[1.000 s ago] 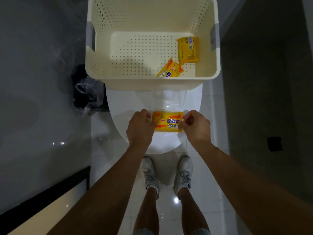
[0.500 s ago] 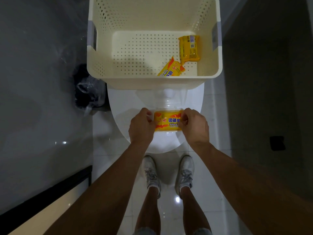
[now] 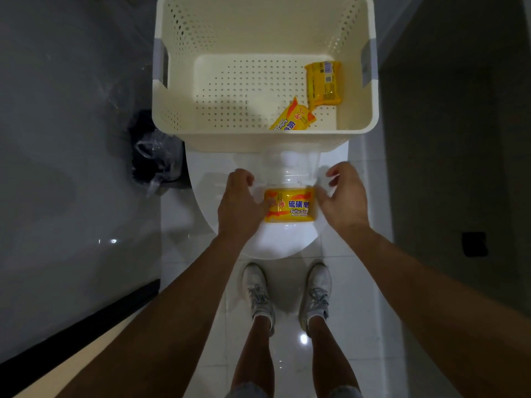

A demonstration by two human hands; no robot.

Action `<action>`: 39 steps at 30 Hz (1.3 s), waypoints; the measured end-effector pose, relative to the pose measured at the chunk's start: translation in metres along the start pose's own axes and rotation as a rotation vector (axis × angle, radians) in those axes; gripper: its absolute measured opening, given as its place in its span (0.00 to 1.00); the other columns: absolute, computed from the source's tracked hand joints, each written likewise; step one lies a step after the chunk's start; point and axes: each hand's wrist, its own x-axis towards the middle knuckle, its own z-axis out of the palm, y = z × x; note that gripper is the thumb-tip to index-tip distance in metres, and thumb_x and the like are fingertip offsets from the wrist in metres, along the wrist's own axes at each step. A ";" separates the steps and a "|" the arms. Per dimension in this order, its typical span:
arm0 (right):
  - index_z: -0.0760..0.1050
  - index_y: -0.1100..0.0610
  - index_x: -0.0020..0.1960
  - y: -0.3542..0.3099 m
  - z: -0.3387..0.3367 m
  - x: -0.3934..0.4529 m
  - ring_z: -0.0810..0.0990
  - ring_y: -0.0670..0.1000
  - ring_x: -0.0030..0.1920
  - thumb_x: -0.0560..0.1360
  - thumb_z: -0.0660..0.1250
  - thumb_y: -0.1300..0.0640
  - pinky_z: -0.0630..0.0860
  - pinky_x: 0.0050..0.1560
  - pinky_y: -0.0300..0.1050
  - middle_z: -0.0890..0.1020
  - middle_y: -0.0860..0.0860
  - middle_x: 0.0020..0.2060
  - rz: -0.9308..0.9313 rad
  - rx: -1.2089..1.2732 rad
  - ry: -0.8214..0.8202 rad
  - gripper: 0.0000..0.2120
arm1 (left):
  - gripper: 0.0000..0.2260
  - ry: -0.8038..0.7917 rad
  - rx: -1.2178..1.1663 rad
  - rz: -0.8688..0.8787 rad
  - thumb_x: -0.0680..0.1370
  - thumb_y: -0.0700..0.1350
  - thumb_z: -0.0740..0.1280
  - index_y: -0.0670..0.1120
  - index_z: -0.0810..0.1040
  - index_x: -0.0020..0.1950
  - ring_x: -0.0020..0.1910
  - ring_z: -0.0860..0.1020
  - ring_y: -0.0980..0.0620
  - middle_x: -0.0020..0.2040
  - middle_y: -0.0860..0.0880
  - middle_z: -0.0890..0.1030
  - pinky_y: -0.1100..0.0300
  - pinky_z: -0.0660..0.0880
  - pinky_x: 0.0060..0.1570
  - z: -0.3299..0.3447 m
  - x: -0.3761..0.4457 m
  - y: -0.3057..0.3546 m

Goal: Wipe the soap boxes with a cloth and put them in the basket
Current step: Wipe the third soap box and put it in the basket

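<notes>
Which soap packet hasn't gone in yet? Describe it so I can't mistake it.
Start at the cream perforated basket; just below it is a white toilet lid. The yellow soap packet lies there between both hands, face up, unlike the two inside the basket.

"sulfur soap" and "硫磺皂" on yellow soap box (image 3: 290, 205)

We see a yellow soap box (image 3: 289, 205) lying flat, label up, on the white toilet lid. Two more yellow soap boxes (image 3: 324, 83) (image 3: 293, 117) lie inside the cream perforated basket (image 3: 258, 140).
</notes>
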 end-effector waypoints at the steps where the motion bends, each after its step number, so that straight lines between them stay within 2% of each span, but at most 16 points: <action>1: 0.70 0.52 0.59 -0.004 -0.003 0.008 0.77 0.48 0.52 0.74 0.72 0.60 0.78 0.52 0.47 0.77 0.47 0.54 0.068 0.086 0.009 0.17 | 0.24 0.025 -0.080 -0.023 0.71 0.48 0.76 0.48 0.70 0.63 0.45 0.77 0.50 0.58 0.53 0.75 0.56 0.73 0.44 -0.004 0.006 0.003; 3: 0.69 0.53 0.68 -0.010 -0.008 0.021 0.76 0.49 0.61 0.75 0.67 0.67 0.75 0.62 0.47 0.77 0.47 0.62 0.180 0.296 -0.042 0.24 | 0.29 0.017 -0.196 -0.034 0.74 0.45 0.73 0.48 0.66 0.73 0.46 0.77 0.51 0.65 0.54 0.75 0.59 0.72 0.47 -0.011 0.017 0.010; 6: 0.73 0.57 0.68 -0.016 -0.016 0.022 0.76 0.50 0.65 0.74 0.59 0.75 0.74 0.65 0.45 0.79 0.51 0.62 0.240 0.533 -0.110 0.26 | 0.27 -0.047 -0.228 -0.022 0.77 0.42 0.68 0.49 0.65 0.75 0.50 0.77 0.52 0.68 0.55 0.75 0.61 0.70 0.51 -0.015 0.022 0.020; 9: 0.77 0.61 0.64 -0.019 -0.021 0.012 0.79 0.52 0.60 0.76 0.56 0.77 0.76 0.59 0.39 0.81 0.55 0.60 0.257 0.637 -0.087 0.23 | 0.19 -0.025 -0.251 -0.015 0.79 0.41 0.65 0.49 0.72 0.71 0.52 0.77 0.54 0.64 0.55 0.78 0.64 0.71 0.52 -0.016 0.016 0.024; 11: 0.80 0.63 0.59 -0.020 -0.022 0.006 0.82 0.55 0.58 0.76 0.58 0.75 0.78 0.62 0.44 0.83 0.56 0.55 0.265 0.678 -0.034 0.18 | 0.14 0.034 -0.276 -0.030 0.81 0.40 0.63 0.46 0.77 0.66 0.53 0.78 0.54 0.61 0.51 0.81 0.66 0.72 0.55 -0.018 0.009 0.025; 13: 0.83 0.62 0.54 -0.018 -0.023 -0.002 0.84 0.56 0.54 0.76 0.63 0.72 0.78 0.63 0.50 0.85 0.57 0.50 0.284 0.702 0.017 0.13 | 0.11 0.116 -0.244 -0.040 0.82 0.42 0.62 0.43 0.82 0.58 0.52 0.81 0.50 0.53 0.47 0.84 0.57 0.75 0.58 -0.020 -0.001 0.027; 15: 0.84 0.61 0.51 -0.015 -0.022 -0.012 0.85 0.55 0.50 0.76 0.66 0.70 0.80 0.60 0.52 0.87 0.55 0.45 0.317 0.725 0.040 0.10 | 0.13 0.177 -0.201 -0.043 0.82 0.45 0.62 0.41 0.84 0.50 0.46 0.82 0.49 0.44 0.46 0.85 0.52 0.76 0.55 -0.021 -0.012 0.030; 17: 0.84 0.59 0.49 -0.010 -0.020 -0.024 0.86 0.54 0.48 0.76 0.66 0.70 0.82 0.56 0.54 0.87 0.54 0.43 0.345 0.743 0.050 0.11 | 0.13 0.194 -0.168 -0.048 0.82 0.47 0.64 0.41 0.84 0.46 0.42 0.82 0.50 0.41 0.47 0.85 0.55 0.76 0.51 -0.020 -0.021 0.031; 20: 0.85 0.55 0.47 -0.001 -0.014 -0.040 0.86 0.52 0.47 0.74 0.70 0.68 0.81 0.57 0.54 0.87 0.52 0.42 0.352 0.673 0.085 0.10 | 0.07 0.176 -0.136 -0.092 0.78 0.46 0.70 0.44 0.85 0.52 0.46 0.82 0.54 0.46 0.49 0.86 0.62 0.75 0.53 -0.015 -0.033 0.028; 25: 0.84 0.49 0.43 0.013 -0.005 -0.051 0.85 0.46 0.46 0.72 0.73 0.63 0.81 0.58 0.46 0.87 0.46 0.40 0.379 0.458 0.078 0.09 | 0.09 0.068 -0.157 -0.139 0.72 0.39 0.75 0.43 0.83 0.52 0.47 0.82 0.54 0.47 0.49 0.84 0.66 0.75 0.50 -0.005 -0.043 0.015; 27: 0.83 0.48 0.42 0.015 -0.002 -0.050 0.84 0.42 0.42 0.71 0.73 0.63 0.80 0.55 0.39 0.86 0.48 0.40 0.367 0.422 0.058 0.09 | 0.11 0.048 -0.144 -0.144 0.72 0.38 0.75 0.42 0.81 0.53 0.48 0.81 0.51 0.48 0.48 0.83 0.60 0.77 0.52 -0.001 -0.045 0.010; 29: 0.83 0.51 0.46 0.015 0.000 -0.047 0.83 0.42 0.41 0.70 0.77 0.60 0.79 0.55 0.37 0.86 0.49 0.40 0.363 0.382 -0.004 0.07 | 0.14 0.035 -0.112 -0.175 0.73 0.41 0.75 0.42 0.80 0.57 0.50 0.80 0.50 0.51 0.47 0.83 0.54 0.78 0.55 0.003 -0.047 0.008; 32: 0.83 0.57 0.55 0.015 0.005 -0.041 0.84 0.50 0.48 0.69 0.79 0.53 0.77 0.60 0.43 0.86 0.51 0.45 0.385 0.278 -0.133 0.16 | 0.17 -0.013 -0.054 -0.250 0.76 0.47 0.72 0.43 0.79 0.63 0.54 0.80 0.49 0.54 0.47 0.82 0.61 0.73 0.54 0.009 -0.047 0.007; 34: 0.83 0.56 0.52 0.014 0.007 -0.039 0.84 0.50 0.47 0.69 0.79 0.52 0.77 0.55 0.40 0.85 0.49 0.43 0.395 0.241 -0.159 0.14 | 0.15 -0.032 -0.023 -0.256 0.78 0.48 0.70 0.43 0.80 0.62 0.55 0.79 0.49 0.55 0.46 0.83 0.64 0.69 0.52 0.013 -0.048 0.009; 36: 0.82 0.51 0.45 0.014 0.008 -0.038 0.83 0.48 0.45 0.69 0.79 0.53 0.75 0.48 0.34 0.84 0.47 0.40 0.433 0.263 -0.126 0.08 | 0.13 -0.008 -0.051 -0.272 0.79 0.47 0.68 0.43 0.81 0.61 0.55 0.80 0.48 0.55 0.46 0.83 0.62 0.71 0.54 0.014 -0.050 0.011; 39: 0.79 0.47 0.38 0.018 0.008 -0.040 0.84 0.51 0.44 0.68 0.80 0.51 0.79 0.52 0.43 0.82 0.44 0.35 0.452 0.257 -0.076 0.09 | 0.09 0.027 -0.077 -0.277 0.79 0.46 0.68 0.43 0.82 0.56 0.52 0.80 0.49 0.51 0.47 0.84 0.62 0.71 0.50 0.013 -0.052 0.014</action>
